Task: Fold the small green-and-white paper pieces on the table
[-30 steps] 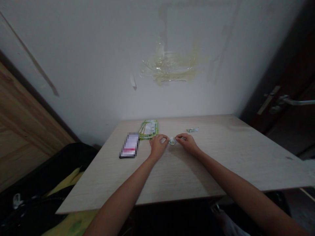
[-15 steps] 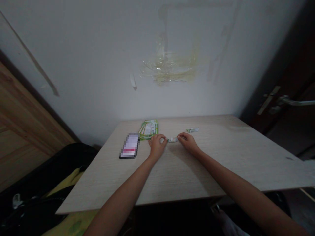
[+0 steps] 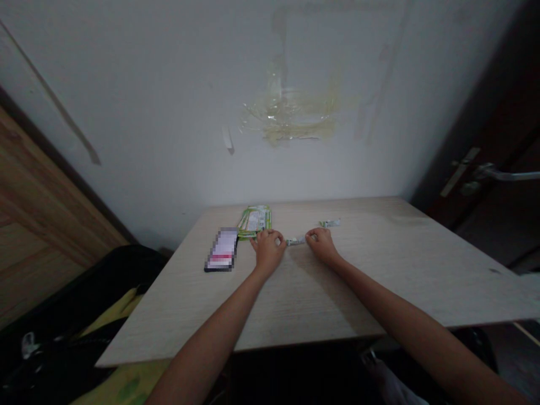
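Note:
Between my two hands a small white-and-green printed strip (image 3: 296, 241) stretches sideways, close above the tabletop. My left hand (image 3: 269, 249) pinches its left end between thumb and forefinger, the other fingers spread toward a stack of green-and-white flat packets (image 3: 255, 220). At the right end, my right hand (image 3: 322, 244) is closed with its fingertips pressed together on the strip. A similar printed strip (image 3: 329, 223) lies flat just beyond my right hand. Left of the packets rests a phone (image 3: 221, 249) with a blurred screen.
The pale wooden table (image 3: 295, 315) stands against a white wall (image 3: 169, 112) with clear tape (image 3: 291, 118) stuck on it. A dark door with a metal handle (image 3: 510, 175) is on the right. Black and yellow items (image 3: 122, 309) sit beside the table's left edge.
The strip between my hands now looks straighter and flatter than before, when it was slightly bent. My hands have shifted only slightly; the packets, phone and other strip stay put.

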A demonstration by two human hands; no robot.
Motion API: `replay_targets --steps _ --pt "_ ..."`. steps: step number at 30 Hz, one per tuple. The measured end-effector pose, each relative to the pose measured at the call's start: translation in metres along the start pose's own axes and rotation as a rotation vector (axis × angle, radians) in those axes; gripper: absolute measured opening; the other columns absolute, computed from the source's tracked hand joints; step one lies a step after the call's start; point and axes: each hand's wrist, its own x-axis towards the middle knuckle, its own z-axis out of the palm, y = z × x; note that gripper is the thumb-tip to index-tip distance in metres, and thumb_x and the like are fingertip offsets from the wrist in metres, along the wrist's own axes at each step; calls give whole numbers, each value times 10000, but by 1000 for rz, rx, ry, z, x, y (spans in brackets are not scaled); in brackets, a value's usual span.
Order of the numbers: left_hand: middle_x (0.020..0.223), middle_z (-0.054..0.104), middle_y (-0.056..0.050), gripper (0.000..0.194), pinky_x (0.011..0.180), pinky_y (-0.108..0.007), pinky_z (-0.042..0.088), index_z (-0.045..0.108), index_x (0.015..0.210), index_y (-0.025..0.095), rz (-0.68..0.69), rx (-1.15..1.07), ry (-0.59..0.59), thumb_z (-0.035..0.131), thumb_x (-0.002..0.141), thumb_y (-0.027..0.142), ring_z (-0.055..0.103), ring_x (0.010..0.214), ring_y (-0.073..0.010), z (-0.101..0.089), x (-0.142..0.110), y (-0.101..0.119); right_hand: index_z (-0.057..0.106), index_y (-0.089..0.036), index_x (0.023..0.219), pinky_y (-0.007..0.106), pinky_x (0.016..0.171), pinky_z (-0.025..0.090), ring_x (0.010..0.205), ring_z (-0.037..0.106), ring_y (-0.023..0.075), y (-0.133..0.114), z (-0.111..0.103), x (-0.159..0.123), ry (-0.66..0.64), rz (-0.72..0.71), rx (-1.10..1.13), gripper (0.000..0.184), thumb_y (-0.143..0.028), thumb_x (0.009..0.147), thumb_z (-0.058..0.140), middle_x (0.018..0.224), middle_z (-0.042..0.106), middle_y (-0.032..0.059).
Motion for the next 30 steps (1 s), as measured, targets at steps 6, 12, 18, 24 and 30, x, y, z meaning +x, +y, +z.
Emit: replay_targets --steps 6,12,18,24,30 --pt "1207 598 -69 60 1130 -658 85 705 851 269 104 104 -66 665 836 312 436 1241 -304 -6 -4 -2 703 -179 759 370 921 437 938 606 234 -5 -4 -2 -49 -17 -39 95 -215 769 615 872 717 88" --pt "1259 586 -56 142 1145 -654 28 738 906 314 166 117 -100 620 891 390 420 1267 -293 -13 -4 1 712 -195 784 296 769 495 784 656 186 -12 -12 -4 -113 -4 130 122 -266 786 614 817 731 51" --pt "1287 577 -45 186 1154 -642 18 723 1036 350 217 97 -102 611 900 410 424 1281 -288 -12 -4 2 714 -180 837 304 792 512 818 679 187 -14 -14 -5 -132 -34 189 116 -260 784 651 852 742 58" --pt "1297 576 -40 257 1164 -624 31 690 1146 394 237 66 -101 622 898 370 439 1284 -280 -12 -2 -2 747 -210 916 345 885 509 889 697 203 -15 -14 -4 -162 -148 160 180 -177 818 601 923 761 53" --pt "1302 570 -29 166 1171 -619 2 725 1028 367 221 89 -126 630 895 394 428 1289 -275 -15 -1 -1 772 -229 903 367 914 491 917 693 221 -14 -17 -2 -197 -235 50 192 -175 831 602 934 768 54"
